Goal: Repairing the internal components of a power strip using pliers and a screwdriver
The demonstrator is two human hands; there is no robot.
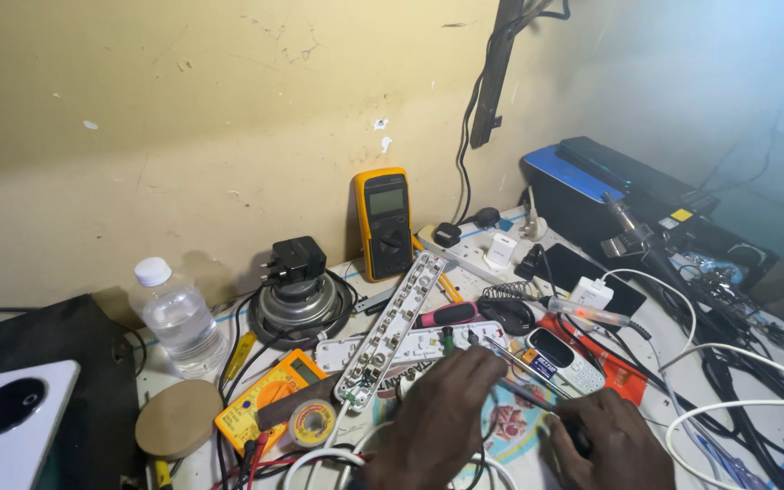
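Water bottle [177, 317] far left stands near the wiring; tipped, it could wet it. Left hand [437, 419] fingers curled, pinning the white power strip [415, 346] at centre. Right hand [612, 442] closed on a screwdriver [517, 363], tip at the strip; it may skid into the left fingers [475, 363].

White power strip [419, 346] lying flat across my cluttered bench, its long back cover [392, 329] propped diagonally over it with contacts exposed, my left hand [437, 413] resting on its near edge, a thin dark-handled tool [514, 370] gripped in my right hand [605, 442], tip at the strip
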